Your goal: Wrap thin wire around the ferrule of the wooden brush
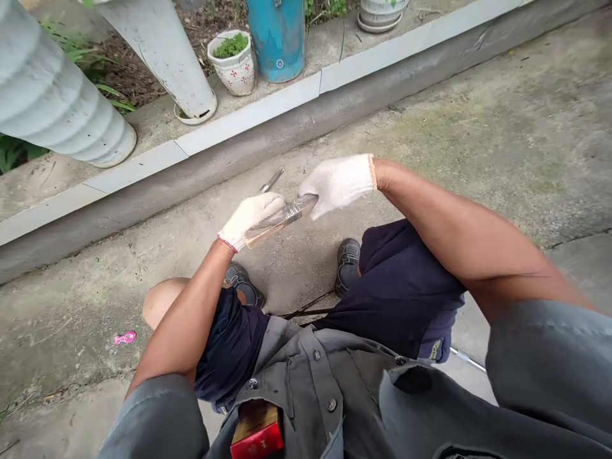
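Observation:
My left hand [248, 220], in a white knit glove with a red cuff edge, is closed around a flat wooden piece [265, 234]. Thin silvery wire [292, 211] is wound in many turns around its middle. At the dark, pointed end of the wood is my right hand [337, 185], in a white glove with an orange cuff edge. Its fingers are curled around that tip, slightly blurred; whether they also pinch the wire I cannot tell. Just beyond my left hand shows a slim tool with a metal part [272, 180], its near end hidden by the glove.
A low concrete ledge [253, 118] runs ahead, bearing a ribbed white pot [67, 95], a tall white planter [157, 51], a small flowerpot [236, 71] and a blue container [277, 41]. A pink object [125, 338] lies on the concrete at left. My shoes [348, 261] are below my hands.

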### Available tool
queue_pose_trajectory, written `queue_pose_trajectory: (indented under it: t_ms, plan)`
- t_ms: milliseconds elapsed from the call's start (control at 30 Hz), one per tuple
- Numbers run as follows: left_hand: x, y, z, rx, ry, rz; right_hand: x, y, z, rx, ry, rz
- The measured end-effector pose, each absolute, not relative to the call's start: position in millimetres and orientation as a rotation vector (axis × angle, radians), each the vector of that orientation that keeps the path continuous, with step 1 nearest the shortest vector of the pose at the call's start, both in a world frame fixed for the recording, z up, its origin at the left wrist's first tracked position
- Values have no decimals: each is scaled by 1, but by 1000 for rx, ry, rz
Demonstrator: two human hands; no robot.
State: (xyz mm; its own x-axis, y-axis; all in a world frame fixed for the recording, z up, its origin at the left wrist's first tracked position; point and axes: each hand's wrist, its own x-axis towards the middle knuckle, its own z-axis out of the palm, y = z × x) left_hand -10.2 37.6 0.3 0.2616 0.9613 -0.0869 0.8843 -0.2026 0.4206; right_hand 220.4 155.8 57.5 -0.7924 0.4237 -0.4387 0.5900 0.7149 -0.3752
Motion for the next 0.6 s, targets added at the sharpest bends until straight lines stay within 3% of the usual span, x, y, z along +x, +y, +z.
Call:
queue_pose_trajectory:
  t_ms: [100,233,500,600]
  plan:
    - [-5,30,-6,2187,1697,215,216,150,60,684,2541,-653]
    - [8,20,-13,2048,1748,182,211,154,54,897,2487,-711]
    - [7,16,-30,2062,1763,-71,204,165,25,1318,2389,-135]
    - [-1,14,-28,2082,1783,-108,213,161,12,1288,2341,-276]
